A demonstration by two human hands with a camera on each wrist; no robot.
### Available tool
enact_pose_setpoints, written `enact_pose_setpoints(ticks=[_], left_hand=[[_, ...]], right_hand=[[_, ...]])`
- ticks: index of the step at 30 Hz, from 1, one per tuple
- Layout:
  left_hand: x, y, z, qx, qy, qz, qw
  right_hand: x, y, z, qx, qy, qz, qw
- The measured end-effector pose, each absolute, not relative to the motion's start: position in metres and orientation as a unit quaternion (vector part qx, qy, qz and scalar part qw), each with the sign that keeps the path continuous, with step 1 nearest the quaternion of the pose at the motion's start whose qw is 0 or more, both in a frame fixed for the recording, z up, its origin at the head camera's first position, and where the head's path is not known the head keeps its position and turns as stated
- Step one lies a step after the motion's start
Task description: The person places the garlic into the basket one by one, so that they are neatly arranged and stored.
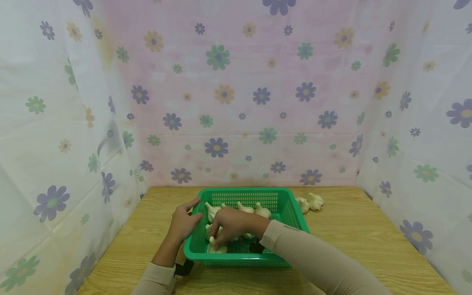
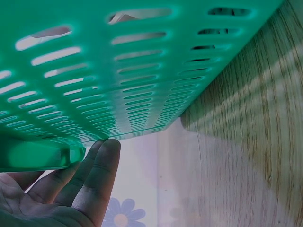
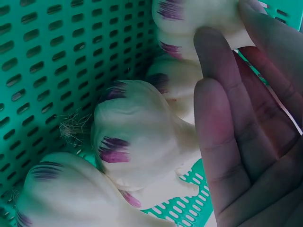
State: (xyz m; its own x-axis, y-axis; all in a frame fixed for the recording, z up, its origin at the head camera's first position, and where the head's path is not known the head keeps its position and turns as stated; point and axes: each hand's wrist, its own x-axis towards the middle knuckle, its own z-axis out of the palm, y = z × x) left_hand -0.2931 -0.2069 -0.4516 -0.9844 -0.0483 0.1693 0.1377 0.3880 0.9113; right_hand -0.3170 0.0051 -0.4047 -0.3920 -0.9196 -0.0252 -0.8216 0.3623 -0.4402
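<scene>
A green plastic basket (image 1: 243, 257) with slotted walls stands on the table, holding several garlic bulbs (image 1: 262, 209). My left hand (image 1: 183, 223) grips its left rim, thumb over the top edge. From the left wrist, the fingers (image 2: 97, 184) lie against the outside of the slotted wall (image 2: 137, 85). Reaching into the basket, my right hand (image 1: 236, 224) pinches a garlic bulb (image 1: 216, 247) in the front left corner. The right wrist view shows that bulb (image 3: 208, 16) between thumb and fingers, with other purple-streaked bulbs (image 3: 137, 135) lying below along the wall.
Two garlic bulbs (image 1: 315, 201) lie on the wooden table (image 1: 343, 233), just outside the basket's right back side. Flower-print cloth (image 1: 243, 123) walls enclose the table at the back and both sides. My right forearm crosses the basket's front right rim.
</scene>
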Motion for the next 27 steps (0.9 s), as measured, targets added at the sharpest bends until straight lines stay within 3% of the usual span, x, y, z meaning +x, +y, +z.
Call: enact_pose_setpoints(ticks=[7, 17, 27], left_hand=[[-0.2924, -0.2066, -0.4516, -0.027, -0.828, -0.554, 0.084], [-0.2922, -0.2070, -0.4508, -0.024, -0.832, -0.548, 0.080], [-0.2916, -0.2062, -0.4496, -0.026, -0.830, -0.551, 0.081]], right_hand=[[-0.3137, 0.0028, -0.4029, -0.530, 0.813, -0.187, 0.152], [-0.3162, -0.0005, -0.4042, -0.537, 0.820, -0.155, 0.123], [-0.3172, 0.0000, -0.4044, -0.525, 0.826, -0.155, 0.135]])
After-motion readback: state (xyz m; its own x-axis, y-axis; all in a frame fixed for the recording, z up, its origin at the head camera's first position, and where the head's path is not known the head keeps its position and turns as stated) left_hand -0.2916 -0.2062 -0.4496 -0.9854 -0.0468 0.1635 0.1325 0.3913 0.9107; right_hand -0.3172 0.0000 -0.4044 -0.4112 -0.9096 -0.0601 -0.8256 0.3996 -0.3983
